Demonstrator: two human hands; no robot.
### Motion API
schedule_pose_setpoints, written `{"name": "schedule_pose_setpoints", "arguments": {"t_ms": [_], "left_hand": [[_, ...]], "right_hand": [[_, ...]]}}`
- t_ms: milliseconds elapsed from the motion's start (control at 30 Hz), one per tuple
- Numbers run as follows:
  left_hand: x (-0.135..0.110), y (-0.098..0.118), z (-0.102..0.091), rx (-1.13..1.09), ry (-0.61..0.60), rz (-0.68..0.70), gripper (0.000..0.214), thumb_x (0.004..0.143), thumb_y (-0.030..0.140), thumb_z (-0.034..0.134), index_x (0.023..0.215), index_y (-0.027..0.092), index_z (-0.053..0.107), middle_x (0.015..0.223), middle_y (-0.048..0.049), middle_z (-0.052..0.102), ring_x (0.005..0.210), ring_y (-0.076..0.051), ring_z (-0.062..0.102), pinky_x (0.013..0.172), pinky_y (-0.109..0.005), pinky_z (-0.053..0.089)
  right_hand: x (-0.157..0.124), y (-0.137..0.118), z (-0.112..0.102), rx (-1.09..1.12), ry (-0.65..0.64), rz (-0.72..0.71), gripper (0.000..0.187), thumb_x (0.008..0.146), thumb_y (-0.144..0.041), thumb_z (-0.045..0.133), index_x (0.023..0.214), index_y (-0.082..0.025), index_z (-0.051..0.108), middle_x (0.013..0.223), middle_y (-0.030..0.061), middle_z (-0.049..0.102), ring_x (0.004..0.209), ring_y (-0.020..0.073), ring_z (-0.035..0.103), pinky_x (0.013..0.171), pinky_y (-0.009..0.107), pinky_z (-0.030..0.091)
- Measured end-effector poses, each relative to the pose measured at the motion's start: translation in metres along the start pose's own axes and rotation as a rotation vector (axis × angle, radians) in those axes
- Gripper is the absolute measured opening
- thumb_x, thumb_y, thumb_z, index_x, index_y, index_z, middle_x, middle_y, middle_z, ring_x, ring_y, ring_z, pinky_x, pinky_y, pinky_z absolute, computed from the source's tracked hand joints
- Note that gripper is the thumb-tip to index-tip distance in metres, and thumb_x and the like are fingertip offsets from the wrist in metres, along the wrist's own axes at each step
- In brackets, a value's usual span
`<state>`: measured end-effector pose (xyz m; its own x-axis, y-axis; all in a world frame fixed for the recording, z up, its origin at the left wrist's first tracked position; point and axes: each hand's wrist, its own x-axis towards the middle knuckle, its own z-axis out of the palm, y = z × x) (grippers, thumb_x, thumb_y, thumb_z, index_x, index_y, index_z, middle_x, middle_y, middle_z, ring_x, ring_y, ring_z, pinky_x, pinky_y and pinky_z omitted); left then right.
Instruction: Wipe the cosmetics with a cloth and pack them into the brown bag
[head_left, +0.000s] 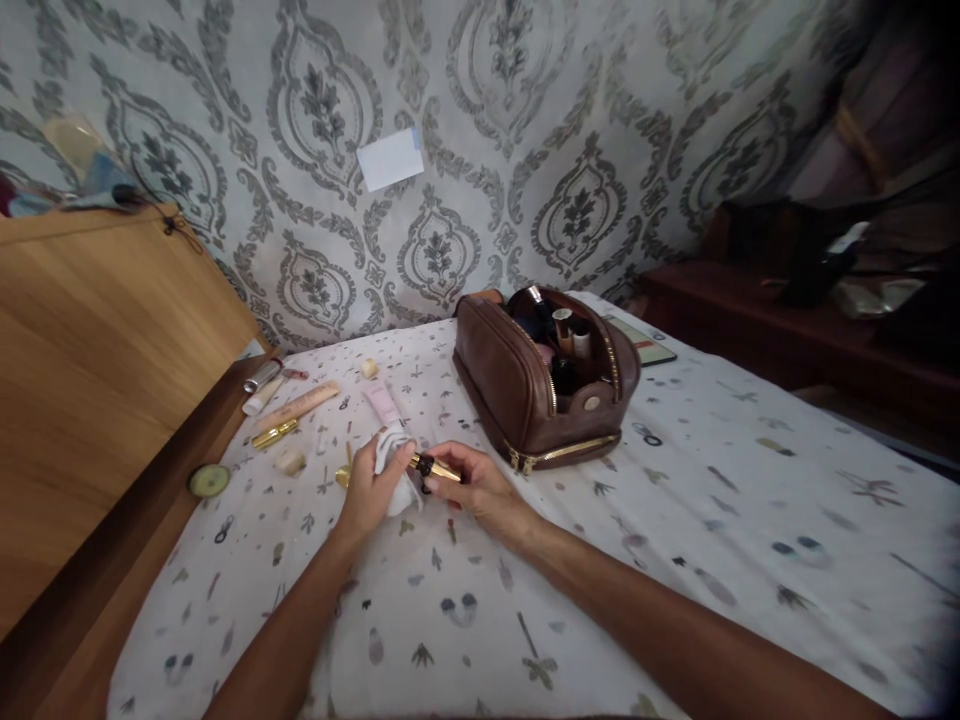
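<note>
Gold-and-black tube (448,473) lies between the two hands, held nearly level. The right hand (489,492) is closed narrowly on it, thumb and fingers pinching the gold and black sides. The left hand (366,492) is closed on a white cloth (401,490), its thumb pressing the fabric at the tube's left end; how much of that end the cloth covers, I cannot tell.

Just beyond the left hand lies a pink tube (384,402). Further left of the grip, near one another, are a gold tube (274,434), a long peach tube (300,405) and a round green container (209,481). Beyond the right hand and to its right, a brown bag (499,375) stands unzipped with cosmetics inside, on a patterned sheet (570,610).
</note>
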<state>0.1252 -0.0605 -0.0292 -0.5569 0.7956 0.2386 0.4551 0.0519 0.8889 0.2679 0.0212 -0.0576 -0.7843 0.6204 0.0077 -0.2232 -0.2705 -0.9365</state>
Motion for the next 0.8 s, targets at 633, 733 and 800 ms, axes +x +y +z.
{"name": "schedule_pose_setpoints", "arguments": {"t_ms": [633, 733, 800], "left_hand": [[0.001, -0.010, -0.002, -0.179, -0.085, -0.046, 0.036, 0.079, 0.044, 0.071, 0.105, 0.019, 0.070, 0.089, -0.0006, 0.070, 0.080, -0.015, 0.061, 0.077, -0.022, 0.048], [0.002, -0.015, -0.001, -0.223, -0.057, -0.054, 0.041, 0.077, 0.046, 0.073, 0.107, 0.019, 0.070, 0.090, -0.0017, 0.070, 0.082, -0.016, 0.062, 0.079, -0.024, 0.048], [0.003, -0.017, 0.000, -0.226, 0.021, -0.091, 0.044, 0.078, 0.049, 0.071, 0.110, 0.020, 0.069, 0.097, -0.0030, 0.071, 0.089, -0.017, 0.063, 0.082, -0.024, 0.048]], "right_hand": [[0.001, -0.006, -0.003, 0.243, -0.011, 0.143, 0.050, 0.068, -0.063, 0.075, 0.077, -0.017, 0.057, 0.059, -0.0014, 0.065, 0.043, 0.0064, 0.048, 0.039, 0.018, 0.027], [-0.001, -0.007, -0.001, 0.260, -0.078, 0.150, 0.049, 0.068, -0.060, 0.077, 0.077, -0.015, 0.059, 0.061, -0.0006, 0.066, 0.044, 0.0061, 0.048, 0.038, 0.018, 0.025], [-0.001, -0.008, -0.001, 0.292, -0.102, 0.162, 0.047, 0.068, -0.057, 0.079, 0.077, -0.015, 0.060, 0.065, 0.0011, 0.068, 0.047, 0.0063, 0.051, 0.041, 0.018, 0.028]]}}
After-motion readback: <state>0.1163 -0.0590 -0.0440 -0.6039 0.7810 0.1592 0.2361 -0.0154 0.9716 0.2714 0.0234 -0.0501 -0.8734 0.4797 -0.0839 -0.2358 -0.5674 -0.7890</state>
